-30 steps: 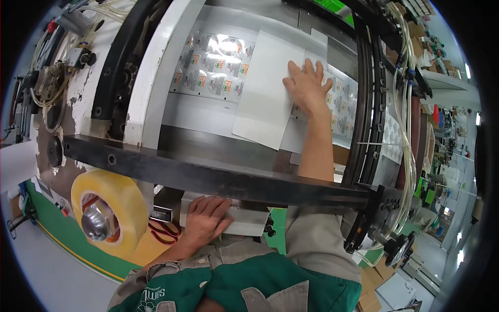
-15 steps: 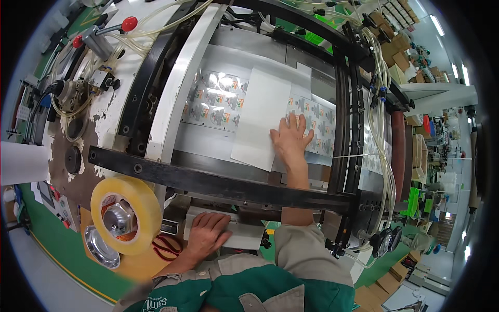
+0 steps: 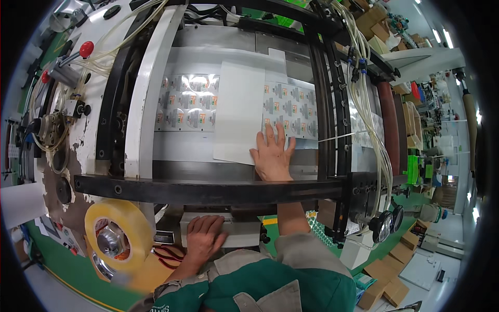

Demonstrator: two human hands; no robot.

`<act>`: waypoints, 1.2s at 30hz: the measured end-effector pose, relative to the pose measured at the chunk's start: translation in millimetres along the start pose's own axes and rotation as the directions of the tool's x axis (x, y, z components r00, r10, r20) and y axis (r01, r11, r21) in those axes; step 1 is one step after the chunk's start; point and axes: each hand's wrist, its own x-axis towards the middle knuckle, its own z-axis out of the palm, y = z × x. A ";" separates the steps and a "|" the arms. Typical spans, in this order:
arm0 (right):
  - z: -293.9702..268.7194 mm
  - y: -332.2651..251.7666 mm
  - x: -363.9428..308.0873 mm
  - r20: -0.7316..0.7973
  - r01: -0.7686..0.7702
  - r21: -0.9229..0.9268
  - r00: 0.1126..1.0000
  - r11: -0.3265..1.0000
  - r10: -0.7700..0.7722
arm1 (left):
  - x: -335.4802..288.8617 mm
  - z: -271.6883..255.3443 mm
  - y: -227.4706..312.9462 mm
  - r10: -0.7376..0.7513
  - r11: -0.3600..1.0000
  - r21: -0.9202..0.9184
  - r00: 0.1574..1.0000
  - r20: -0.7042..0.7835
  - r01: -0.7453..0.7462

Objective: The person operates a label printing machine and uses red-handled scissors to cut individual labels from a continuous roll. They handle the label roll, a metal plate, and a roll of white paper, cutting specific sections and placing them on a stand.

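Observation:
My right hand (image 3: 273, 153) reaches under the black crossbar with its fingers spread. It lies flat at the lower right edge of a blank white sheet (image 3: 239, 112), its fingertips touching a clear web of printed labels (image 3: 291, 106). The sheet lies across this web, and more printed labels (image 3: 187, 101) show to its left. Nearer my body, my left hand (image 3: 204, 238) rests on a pale grey box-like part (image 3: 243, 231) of the machine, fingers laid over its top and holding nothing.
A black crossbar (image 3: 208, 191) spans the front, above my right wrist. A yellow tape roll (image 3: 118, 229) sits at the front left, near red-handled scissors or pliers (image 3: 169, 256). Clear hoses (image 3: 382, 161), black gauges (image 3: 383, 224) and a dark red roller (image 3: 388, 127) stand at right.
The view has shifted and turned a little. My right hand has drawn back slightly toward me over the labels, fingers still spread. My left hand remains on the grey part.

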 end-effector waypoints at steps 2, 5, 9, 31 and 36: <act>1.8 -3.1 -8.7 0.001 0.011 -0.018 1.000 1.000 -0.011 | 0.2 0.7 -0.1 -0.005 1.000 0.000 1.000 0.002 0.005; -7.1 -9.5 -19.4 0.060 0.038 -0.054 0.998 0.998 -0.035 | 3.6 -3.0 1.8 -0.003 1.000 -0.005 1.000 0.006 0.003; -13.0 -13.7 -31.4 -0.039 0.076 0.030 0.996 0.997 -0.075 | 4.1 -3.8 1.8 -0.012 1.000 -0.001 1.000 -0.009 0.012; -41.4 -71.7 -145.1 -0.498 0.359 0.269 0.846 0.894 -0.190 | -49.9 14.2 -7.2 0.335 0.937 -0.003 0.901 -0.277 -0.349; -18.7 -133.6 -265.8 -0.634 0.750 0.512 0.659 0.419 -0.405 | -182.9 22.4 27.5 0.423 0.904 0.000 0.896 -0.135 -0.427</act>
